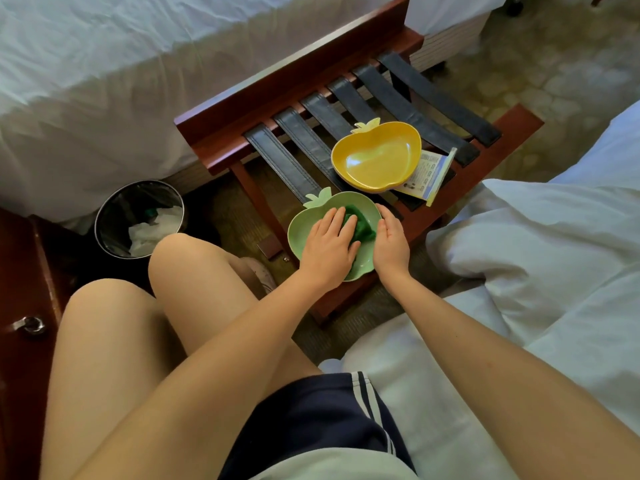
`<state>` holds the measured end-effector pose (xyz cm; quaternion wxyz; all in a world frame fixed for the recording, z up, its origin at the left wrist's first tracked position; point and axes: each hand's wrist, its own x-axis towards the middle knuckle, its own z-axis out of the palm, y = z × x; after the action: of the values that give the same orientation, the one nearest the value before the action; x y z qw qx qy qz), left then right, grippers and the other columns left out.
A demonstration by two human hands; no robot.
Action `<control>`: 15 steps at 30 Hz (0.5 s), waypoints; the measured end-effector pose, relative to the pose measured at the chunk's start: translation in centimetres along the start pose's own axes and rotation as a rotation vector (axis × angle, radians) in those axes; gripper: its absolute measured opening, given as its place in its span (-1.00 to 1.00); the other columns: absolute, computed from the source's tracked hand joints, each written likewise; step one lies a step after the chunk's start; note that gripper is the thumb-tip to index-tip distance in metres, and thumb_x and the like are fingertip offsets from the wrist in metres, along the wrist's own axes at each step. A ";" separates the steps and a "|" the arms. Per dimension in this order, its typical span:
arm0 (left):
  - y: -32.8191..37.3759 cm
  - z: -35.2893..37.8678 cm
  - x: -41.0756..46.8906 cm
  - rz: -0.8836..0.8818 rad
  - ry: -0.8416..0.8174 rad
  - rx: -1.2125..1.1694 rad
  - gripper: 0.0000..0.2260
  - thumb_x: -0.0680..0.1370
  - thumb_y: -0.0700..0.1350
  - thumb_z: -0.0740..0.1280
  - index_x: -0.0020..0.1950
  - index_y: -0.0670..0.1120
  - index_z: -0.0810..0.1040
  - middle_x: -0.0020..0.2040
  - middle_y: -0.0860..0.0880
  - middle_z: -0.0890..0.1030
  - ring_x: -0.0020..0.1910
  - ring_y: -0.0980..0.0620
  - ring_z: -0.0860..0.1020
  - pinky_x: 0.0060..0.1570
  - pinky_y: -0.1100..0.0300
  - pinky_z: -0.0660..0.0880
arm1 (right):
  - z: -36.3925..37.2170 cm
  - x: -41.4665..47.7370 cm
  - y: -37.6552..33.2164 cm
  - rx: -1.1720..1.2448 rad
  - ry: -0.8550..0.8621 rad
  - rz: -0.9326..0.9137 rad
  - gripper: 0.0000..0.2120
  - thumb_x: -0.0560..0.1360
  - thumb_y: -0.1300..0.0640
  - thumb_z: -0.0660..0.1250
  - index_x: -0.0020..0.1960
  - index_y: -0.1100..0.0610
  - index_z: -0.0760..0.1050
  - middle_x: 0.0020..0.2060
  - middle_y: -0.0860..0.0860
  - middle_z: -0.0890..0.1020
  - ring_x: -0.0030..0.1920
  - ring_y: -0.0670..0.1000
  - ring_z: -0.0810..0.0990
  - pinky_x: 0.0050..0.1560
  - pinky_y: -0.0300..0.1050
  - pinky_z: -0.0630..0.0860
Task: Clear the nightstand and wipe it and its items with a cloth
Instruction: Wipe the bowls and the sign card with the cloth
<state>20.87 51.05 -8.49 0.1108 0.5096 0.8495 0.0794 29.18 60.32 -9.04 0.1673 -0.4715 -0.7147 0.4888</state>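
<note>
My left hand point(327, 247) lies flat on the green cloth point(360, 226), fingers straight and slightly spread, pressing it into the green apple-shaped dish point(298, 233). The dish sits on the near rail of the wooden luggage rack point(294, 81). Its leaf tab point(317, 199) points away from me and to the left, so its long axis runs from there back toward my wrist.

My right hand point(391, 242) stands edge-on against the dish's right rim, fingers together. I can't tell whether the thumb hooks underneath.

Most of the cloth is hidden under my fingers, and my wrist covers the near rim. Farther along the straps sits a yellow apple-shaped dish point(377, 157) (leaf also pointing away), half covering a leaflet point(427, 176).
</note>
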 end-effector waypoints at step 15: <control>-3.0 -1.4 -0.2 0.535 -0.117 -0.067 -0.64 0.58 -0.08 0.24 0.37 -0.13 0.46 0.38 -0.15 0.43 0.40 -0.16 0.34 0.40 0.05 0.18 | 0.6 0.3 0.2 0.099 0.081 0.018 -0.66 0.65 0.18 0.02 0.35 0.07 0.41 0.27 0.01 0.48 0.24 -0.03 0.43 0.08 -0.28 0.29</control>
<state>18.00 49.40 -7.86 0.1514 0.7155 0.6740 0.1044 28.68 60.28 -9.57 0.2147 -0.4885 -0.6781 0.5055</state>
